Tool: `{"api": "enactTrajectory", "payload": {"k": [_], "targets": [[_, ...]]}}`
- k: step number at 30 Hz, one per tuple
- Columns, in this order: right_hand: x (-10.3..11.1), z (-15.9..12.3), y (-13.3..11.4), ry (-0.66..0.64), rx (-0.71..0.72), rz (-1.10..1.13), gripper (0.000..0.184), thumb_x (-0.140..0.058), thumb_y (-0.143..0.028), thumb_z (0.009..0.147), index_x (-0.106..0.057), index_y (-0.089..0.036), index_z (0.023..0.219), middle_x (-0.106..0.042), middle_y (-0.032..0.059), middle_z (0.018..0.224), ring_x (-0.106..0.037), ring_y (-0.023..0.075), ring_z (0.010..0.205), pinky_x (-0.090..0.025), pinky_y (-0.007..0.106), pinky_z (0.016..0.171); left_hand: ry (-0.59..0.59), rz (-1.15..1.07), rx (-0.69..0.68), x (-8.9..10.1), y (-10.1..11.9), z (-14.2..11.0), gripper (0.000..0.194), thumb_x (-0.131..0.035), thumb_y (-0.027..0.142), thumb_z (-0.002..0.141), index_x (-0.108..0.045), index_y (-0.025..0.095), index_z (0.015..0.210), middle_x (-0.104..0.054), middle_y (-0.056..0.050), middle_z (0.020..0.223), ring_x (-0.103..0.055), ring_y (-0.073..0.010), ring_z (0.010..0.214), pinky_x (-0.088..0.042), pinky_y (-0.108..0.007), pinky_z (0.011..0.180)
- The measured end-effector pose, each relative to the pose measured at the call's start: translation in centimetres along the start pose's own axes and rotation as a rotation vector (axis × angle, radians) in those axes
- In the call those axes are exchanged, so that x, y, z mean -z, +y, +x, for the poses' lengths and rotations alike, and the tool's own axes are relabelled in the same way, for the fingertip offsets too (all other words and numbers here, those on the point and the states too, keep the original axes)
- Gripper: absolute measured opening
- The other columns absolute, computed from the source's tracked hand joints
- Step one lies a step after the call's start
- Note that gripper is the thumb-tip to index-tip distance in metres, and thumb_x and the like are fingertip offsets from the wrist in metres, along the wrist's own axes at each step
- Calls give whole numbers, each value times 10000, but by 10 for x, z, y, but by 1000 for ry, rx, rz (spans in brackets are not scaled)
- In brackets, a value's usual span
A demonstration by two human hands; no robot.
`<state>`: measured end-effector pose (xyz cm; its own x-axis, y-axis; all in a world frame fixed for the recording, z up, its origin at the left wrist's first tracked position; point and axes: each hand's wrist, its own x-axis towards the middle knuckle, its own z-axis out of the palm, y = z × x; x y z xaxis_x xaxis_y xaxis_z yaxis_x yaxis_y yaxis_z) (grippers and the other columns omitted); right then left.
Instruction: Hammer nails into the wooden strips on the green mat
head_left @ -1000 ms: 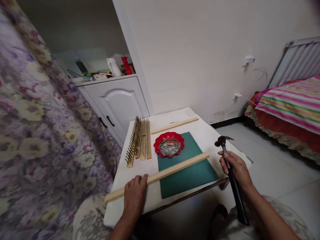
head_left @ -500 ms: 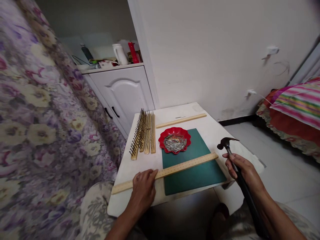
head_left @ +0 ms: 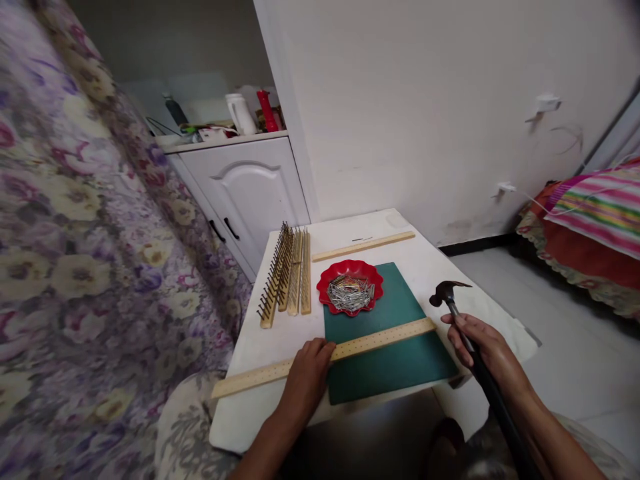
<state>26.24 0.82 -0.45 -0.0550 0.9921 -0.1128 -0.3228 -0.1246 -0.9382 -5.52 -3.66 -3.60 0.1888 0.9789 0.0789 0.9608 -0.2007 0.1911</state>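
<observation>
My left hand (head_left: 311, 375) is closed over the middle of a long wooden strip (head_left: 383, 339) dotted with rows of small marks or holes. The strip lies across a green mat (head_left: 390, 375), its left end reaching past the table edge. My right hand (head_left: 487, 343) grips a claw hammer (head_left: 450, 293) by its dark handle, head up, just right of the strip's end. Behind the strip, a red scalloped dish (head_left: 326, 275) full of loose nails (head_left: 351, 294) sits partly on the mat.
Several wooden strips studded with upright nails (head_left: 283, 273) stand at the white table's (head_left: 250, 417) left. A thinner bare strip (head_left: 365, 245) and a couple of loose nails (head_left: 361, 239) lie at the back. A floral curtain (head_left: 100, 267) hangs left; a bed (head_left: 595, 227) is at right.
My left hand has slid to the right along the strip. The strip's left end now reaches slightly further left in view. The hammer remains held in my right hand, nearly still.
</observation>
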Motion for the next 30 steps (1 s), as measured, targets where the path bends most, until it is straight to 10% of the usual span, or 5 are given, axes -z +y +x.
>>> {"api": "enactTrajectory", "payload": {"k": [13, 20, 30], "targets": [[3, 5, 11, -43, -76, 30, 324, -657, -413, 726, -626, -144, 905, -514, -44, 488, -336, 49, 301, -212, 188, 321, 98, -167, -32, 21, -12, -10, 317, -428, 279, 858, -509, 212, 1158, -537, -92, 1109, -494, -214, 1008, -417, -368, 873], [7, 5, 6, 16, -56, 41, 312, -670, -406, 709, -637, -148, 882, -522, -41, 496, -341, 45, 299, -223, 187, 313, 198, -164, -51, 38, 14, 68, 214, -386, 253, 884, -575, 204, 973, -588, -59, 972, -517, -184, 943, -411, -319, 836], [5, 11, 11, -63, -62, 24, 304, -636, -417, 747, -612, -157, 902, -543, -47, 484, -354, 38, 284, -219, 169, 320, 19, 113, 77, 23, 13, 174, 243, -402, 227, 863, -628, 150, 910, -617, -90, 915, -557, -198, 860, -391, -277, 717]]}}
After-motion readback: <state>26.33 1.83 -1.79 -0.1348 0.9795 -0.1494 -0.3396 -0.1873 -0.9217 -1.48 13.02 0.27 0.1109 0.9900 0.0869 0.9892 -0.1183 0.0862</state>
